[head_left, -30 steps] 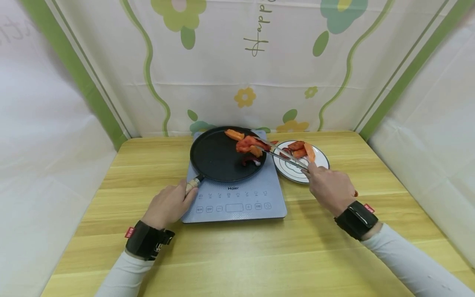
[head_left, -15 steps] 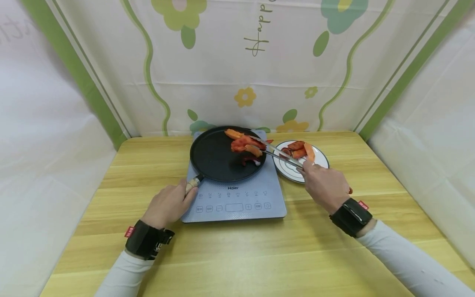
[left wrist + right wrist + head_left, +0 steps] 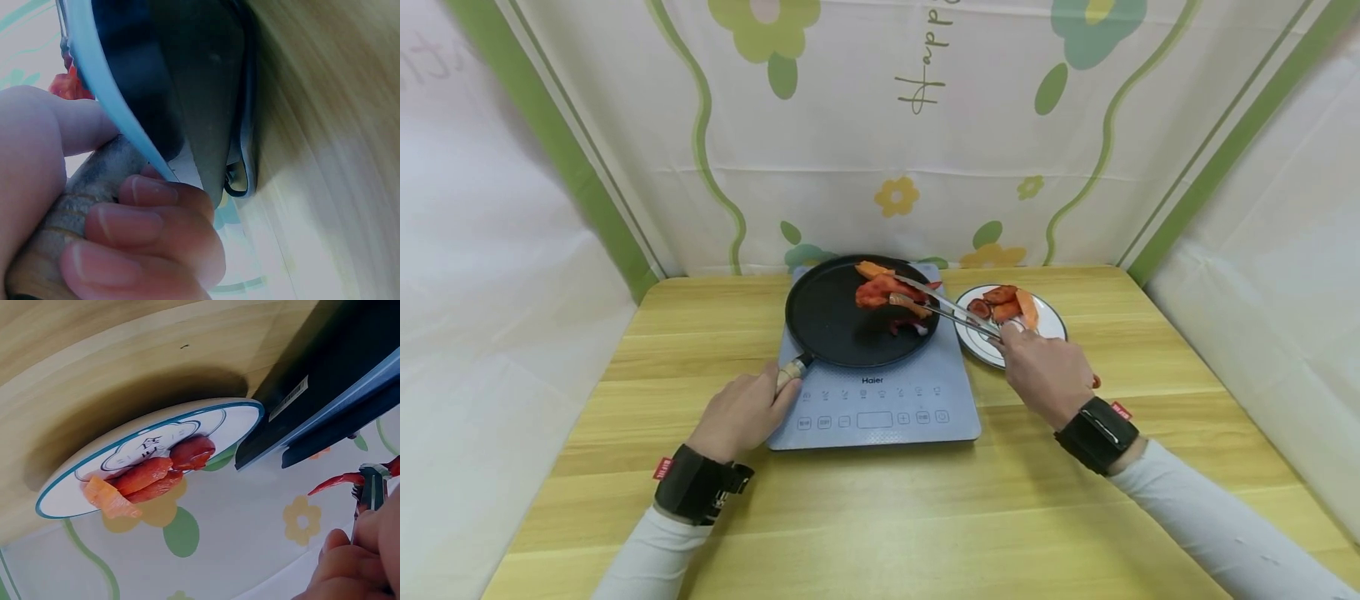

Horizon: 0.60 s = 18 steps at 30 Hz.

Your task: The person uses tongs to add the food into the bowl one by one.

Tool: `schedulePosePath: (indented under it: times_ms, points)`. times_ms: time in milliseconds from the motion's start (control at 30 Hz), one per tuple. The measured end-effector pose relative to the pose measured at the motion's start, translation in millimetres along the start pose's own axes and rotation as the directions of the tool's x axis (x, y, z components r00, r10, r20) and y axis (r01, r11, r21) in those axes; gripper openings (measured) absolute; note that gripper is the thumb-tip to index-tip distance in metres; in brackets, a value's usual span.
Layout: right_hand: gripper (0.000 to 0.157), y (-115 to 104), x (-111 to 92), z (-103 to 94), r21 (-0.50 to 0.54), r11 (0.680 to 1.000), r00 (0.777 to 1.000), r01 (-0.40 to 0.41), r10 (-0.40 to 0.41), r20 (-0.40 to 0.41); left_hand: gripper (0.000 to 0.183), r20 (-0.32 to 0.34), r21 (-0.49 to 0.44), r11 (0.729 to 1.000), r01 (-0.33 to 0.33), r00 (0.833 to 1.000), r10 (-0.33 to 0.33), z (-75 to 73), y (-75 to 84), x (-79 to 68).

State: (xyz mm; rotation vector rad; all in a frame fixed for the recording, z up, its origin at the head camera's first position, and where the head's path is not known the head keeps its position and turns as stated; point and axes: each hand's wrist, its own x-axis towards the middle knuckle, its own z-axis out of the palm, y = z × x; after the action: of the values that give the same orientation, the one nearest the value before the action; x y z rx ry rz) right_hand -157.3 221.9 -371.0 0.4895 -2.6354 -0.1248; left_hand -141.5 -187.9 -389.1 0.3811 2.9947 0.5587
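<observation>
My left hand (image 3: 741, 412) grips the handle (image 3: 790, 372) of a black frying pan (image 3: 823, 321); the left wrist view shows its fingers (image 3: 134, 222) curled round it. My right hand (image 3: 1048, 371) holds metal tongs (image 3: 958, 315). Between the tongs' tips, over the pan's right half, is a lumpy red piece of food (image 3: 874, 292), with an orange piece (image 3: 912, 306) against the lower arm. A thin red point (image 3: 334, 482) sticks out beside the tongs in the right wrist view. An orange slice (image 3: 872, 269) and a dark red piece with a white tip (image 3: 910, 326) lie in the pan.
Under the pan is a grey-blue induction cooker (image 3: 887, 400) with touch keys. To its right, a white plate (image 3: 988, 354) with a dark rim bears several red and orange food pieces (image 3: 1006, 310). A flowered cloth (image 3: 835, 142) hangs behind the wooden table (image 3: 865, 525).
My right hand has moved left with the tongs, carrying the red piece further toward the pan's middle. My left hand has stayed on the handle.
</observation>
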Motion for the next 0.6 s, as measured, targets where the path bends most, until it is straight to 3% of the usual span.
schedulePosePath:
  times_ms: [333,600]
  points:
    - [0.013,-8.6,6.7,-0.8,0.013,1.000,0.999,-0.002,0.002,0.053,0.040,0.008,-0.004,1.000,0.008,1.000,-0.008,-0.9,0.3,-0.6]
    - [0.016,-16.5,13.5,1.2,0.020,1.000,0.997,0.000,-0.001,0.076,0.039,0.004,-0.011,1.000,0.007,1.000,-0.007,-0.9,0.4,-0.9]
